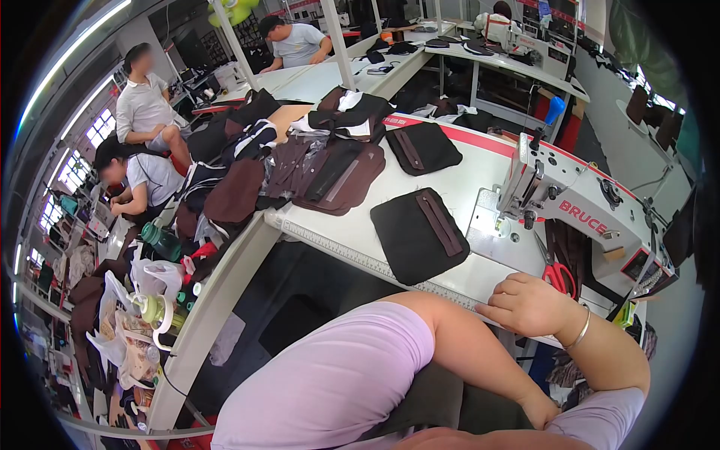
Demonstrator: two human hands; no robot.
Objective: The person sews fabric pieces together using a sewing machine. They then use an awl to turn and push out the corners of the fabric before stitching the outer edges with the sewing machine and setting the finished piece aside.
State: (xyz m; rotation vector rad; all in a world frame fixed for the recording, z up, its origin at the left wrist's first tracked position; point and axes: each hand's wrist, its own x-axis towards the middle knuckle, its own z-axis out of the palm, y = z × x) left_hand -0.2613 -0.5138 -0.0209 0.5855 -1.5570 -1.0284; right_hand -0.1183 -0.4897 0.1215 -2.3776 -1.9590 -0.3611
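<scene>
Loosely closed, my right hand [529, 304] rests at the front edge of the sewing table, with nothing visible in its curled fingers and a bracelet on the wrist. Red-handled scissors [557, 276] lie just beyond it. My left arm crosses in front of my body; of my left hand [541, 411] only part shows beside my right sleeve, its fingers hidden. A black fabric panel with a brown zipper strip [405, 244] lies flat left of the needle area of the white sewing machine [581, 206]. Behind it is a second similar panel [431, 150].
Brown and black pieces [341, 176] are stacked at the table's left. A ruler strip [352, 259] runs along the front edge [296, 217]. Bags and bottles [161, 241] crowd the far left. Several people work farther back, one in a white shirt [142, 105].
</scene>
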